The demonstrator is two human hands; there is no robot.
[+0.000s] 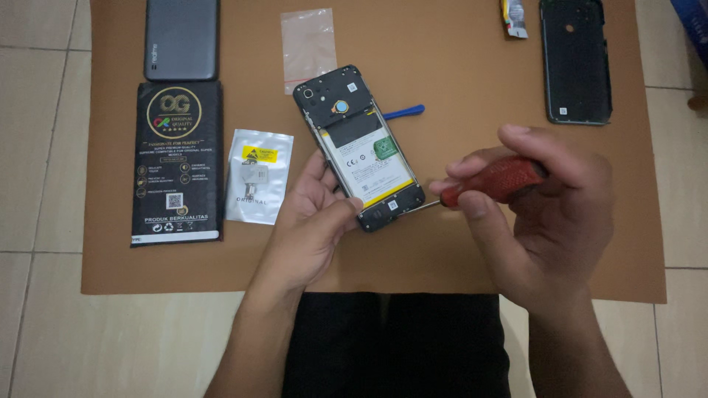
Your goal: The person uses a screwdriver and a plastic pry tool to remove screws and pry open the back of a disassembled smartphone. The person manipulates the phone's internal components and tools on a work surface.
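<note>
On the brown mat [442,250], a grey phone back cover [181,38] lies at the far left above a black retail box [177,162], with a silver foil pouch [258,175] at the box's three o'clock. The left hand [313,217] cups the lower left corner of the opened smartphone [359,146], thumb pressed on its bottom edge. A clear plastic bag [308,48] sits at the phone's eleven o'clock, a blue pry tool [404,112] at its two o'clock. At the phone's four o'clock, the right hand [538,214] pinches a red-handled screwdriver [493,182], tip touching the phone's bottom right corner. A black phone frame [575,60] lies at one o'clock.
</note>
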